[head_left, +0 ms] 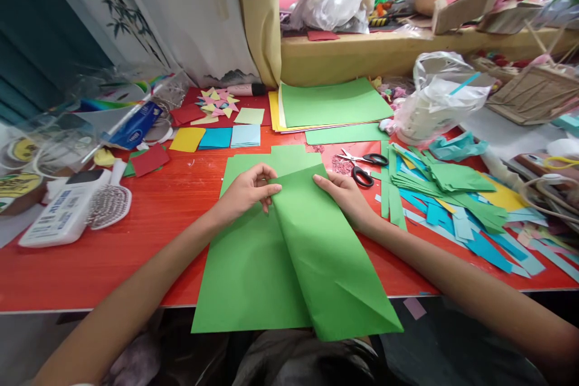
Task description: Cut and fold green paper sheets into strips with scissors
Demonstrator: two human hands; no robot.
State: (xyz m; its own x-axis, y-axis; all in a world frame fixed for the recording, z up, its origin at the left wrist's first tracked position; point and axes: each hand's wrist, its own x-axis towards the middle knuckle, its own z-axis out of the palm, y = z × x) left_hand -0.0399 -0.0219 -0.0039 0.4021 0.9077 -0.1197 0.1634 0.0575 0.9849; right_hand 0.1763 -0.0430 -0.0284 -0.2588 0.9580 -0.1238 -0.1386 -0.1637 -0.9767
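A large green paper sheet [253, 271] lies on the red table [149, 223], hanging over its near edge. A folded flap of the green paper [325, 253] slants across it from the middle top to the lower right. My left hand [246, 190] pinches the top left corner of that flap, fingers curled. My right hand [346, 193] holds the flap's upper right edge, fingers pressed on the paper. Black-handled scissors [364, 166] lie just beyond my right hand.
A heap of green, blue and yellow paper strips [456, 205] covers the right side. A stack of green and yellow sheets [332, 102] lies at the back. Small coloured squares [217, 137], a white remote-like device [66, 208] and a hairbrush [108, 205] sit on the left.
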